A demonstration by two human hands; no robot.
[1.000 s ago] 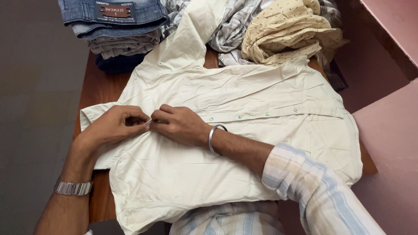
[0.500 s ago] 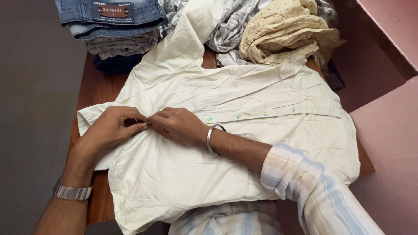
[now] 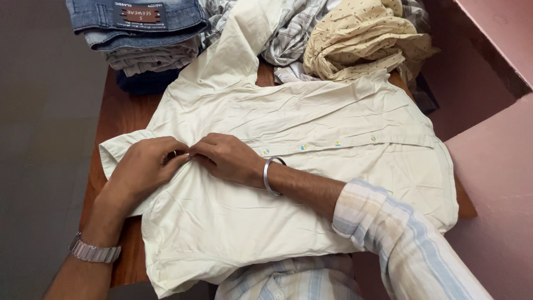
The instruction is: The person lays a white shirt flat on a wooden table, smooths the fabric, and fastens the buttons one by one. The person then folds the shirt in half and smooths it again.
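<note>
A brown wooden worktop [image 3: 114,111] stands on a dull grey floor [image 3: 39,139]; pink walls [image 3: 494,166] close in on the right, with a dark shadowed gap behind

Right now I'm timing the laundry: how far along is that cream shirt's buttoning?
Done: several buttons along the cream shirt look fastened. In hand: left hand and right hand pinch the placket near the collar. Left: the sleeve still sprawls unfolded toward the pile of clothes.

A stack of folded blue denim jeans [image 3: 139,25] sits on the brown wooden table [image 3: 114,111], beyond the left hand. Beyond the right hand lie a crumpled beige patterned shirt [image 3: 361,39] and a rumpled grey checked cloth [image 3: 288,39].
</note>
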